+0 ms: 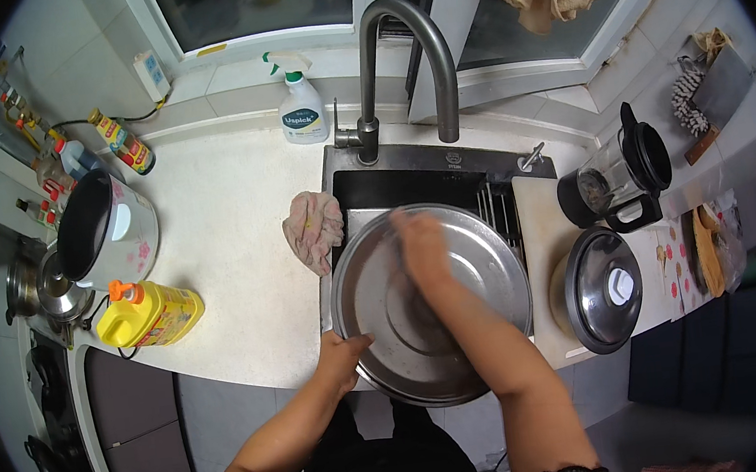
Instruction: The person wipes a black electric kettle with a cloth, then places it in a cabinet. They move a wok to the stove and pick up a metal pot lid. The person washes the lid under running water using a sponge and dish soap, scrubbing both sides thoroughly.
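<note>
Left hand [340, 360] pinches near-left rim of metal basin [396, 308]; basin over sink [416, 159], near edge past counter [231, 253] front. Right hand [420, 240] at basin's far inner side, blurred, can't tell finger spread. Likely risk: basin tips frontward if left pinch slips while right presses.

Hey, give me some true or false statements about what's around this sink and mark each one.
1. The left hand holds the basin. True.
2. The right hand is on the faucet. False: the right hand, blurred, is over the basin.
3. A cloth lies at the sink's left side. True.
4. The spray bottle lies flat. False: the spray bottle stands upright.
5. The blender is right of the sink. True.
</note>
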`<state>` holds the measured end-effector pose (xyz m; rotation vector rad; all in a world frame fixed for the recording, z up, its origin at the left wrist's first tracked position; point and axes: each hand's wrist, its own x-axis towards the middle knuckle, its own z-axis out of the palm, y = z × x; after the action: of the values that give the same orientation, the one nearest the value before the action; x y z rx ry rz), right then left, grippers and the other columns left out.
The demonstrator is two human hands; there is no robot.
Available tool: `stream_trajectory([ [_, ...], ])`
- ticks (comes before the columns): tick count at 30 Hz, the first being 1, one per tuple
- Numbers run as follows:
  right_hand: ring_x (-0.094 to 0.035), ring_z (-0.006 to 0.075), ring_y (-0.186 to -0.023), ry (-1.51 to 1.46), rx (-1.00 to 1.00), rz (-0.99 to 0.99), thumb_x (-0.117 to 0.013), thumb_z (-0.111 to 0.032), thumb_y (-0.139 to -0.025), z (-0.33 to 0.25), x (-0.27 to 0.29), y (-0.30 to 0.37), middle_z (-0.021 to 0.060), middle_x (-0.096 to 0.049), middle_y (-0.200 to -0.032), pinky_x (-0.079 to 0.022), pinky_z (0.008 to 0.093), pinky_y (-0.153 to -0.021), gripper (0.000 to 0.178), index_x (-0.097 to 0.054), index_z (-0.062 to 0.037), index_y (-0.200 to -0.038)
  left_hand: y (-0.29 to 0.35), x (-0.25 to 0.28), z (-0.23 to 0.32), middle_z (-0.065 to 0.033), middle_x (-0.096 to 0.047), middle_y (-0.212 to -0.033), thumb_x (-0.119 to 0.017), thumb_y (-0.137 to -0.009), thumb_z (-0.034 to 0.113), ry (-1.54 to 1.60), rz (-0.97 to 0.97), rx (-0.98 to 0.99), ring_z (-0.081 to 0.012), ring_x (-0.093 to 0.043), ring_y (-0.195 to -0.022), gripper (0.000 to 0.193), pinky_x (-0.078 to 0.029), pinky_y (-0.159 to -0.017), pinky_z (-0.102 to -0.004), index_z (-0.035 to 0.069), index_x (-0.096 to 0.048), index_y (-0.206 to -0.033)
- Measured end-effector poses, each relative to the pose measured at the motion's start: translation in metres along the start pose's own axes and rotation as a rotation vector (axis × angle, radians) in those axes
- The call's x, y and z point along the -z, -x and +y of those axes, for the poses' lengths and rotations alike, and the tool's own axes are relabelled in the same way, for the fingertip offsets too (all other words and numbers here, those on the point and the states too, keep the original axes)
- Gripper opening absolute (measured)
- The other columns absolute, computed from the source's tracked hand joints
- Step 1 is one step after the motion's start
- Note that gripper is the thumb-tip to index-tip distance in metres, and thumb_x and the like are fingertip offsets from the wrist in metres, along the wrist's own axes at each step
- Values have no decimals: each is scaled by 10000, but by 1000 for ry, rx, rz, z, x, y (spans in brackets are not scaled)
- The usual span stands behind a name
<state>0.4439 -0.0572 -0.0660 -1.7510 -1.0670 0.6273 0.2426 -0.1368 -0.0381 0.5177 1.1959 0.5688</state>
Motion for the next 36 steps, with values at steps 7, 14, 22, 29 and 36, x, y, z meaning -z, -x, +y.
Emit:
stream_trajectory([
  [7, -524, 282, -738, 310, 496, -263, -548, -325, -920, -6, -23, 29, 132, -510, -798, -429, 369, -709, 303, -619, -31, -894, -4, 7, -5, -142, -658, -883, -604, -777, -49, 3, -60, -44, -216, -644, -717, 182, -514, -623, -318, -72, -629, -957],
  [14, -516, 277, -815, 491, 340, 129, -563, -119, -882, 37, 6, -10, 130, -496, -807, -426, 374, -697, 216, -660, -142, -1073, -16, 24, -23, -183, -656, -897, -592, -777, -64, -39, -125, -152, -251, -653, -774, 202, -529, -674, -346, -105, -611, -974],
  [22, -541, 294, -757, 428, 339, 206, -559, -37, -830, 34, 30, -17, 140, -530, -797, -448, 366, -705, 249, -699, -127, -1015, -8, 25, -20, -163, -657, -896, -590, -784, -64, -20, -130, -194, -216, -646, -774, 199, -525, -686, -323, -101, -608, -979],
  [29, -560, 320, -746, 391, 463, 187, -560, 13, -785, 30, 24, -19, 154, -542, -802, -465, 391, -684, 281, -705, -140, -970, -16, 31, -22, -153, -660, -899, -585, -798, -57, -150, -130, -257, -208, -646, -765, 189, -525, -683, -315, -102, -606, -980],
  [36, -529, 282, -732, 291, 449, 75, -581, 13, -786, 10, 22, -14, 114, -519, -801, -457, 364, -675, 255, -722, -148, -924, -8, 29, -24, -143, -663, -880, -586, -801, -53, -145, -83, -256, -200, -643, -758, 170, -522, -671, -311, -96, -614, -963],
])
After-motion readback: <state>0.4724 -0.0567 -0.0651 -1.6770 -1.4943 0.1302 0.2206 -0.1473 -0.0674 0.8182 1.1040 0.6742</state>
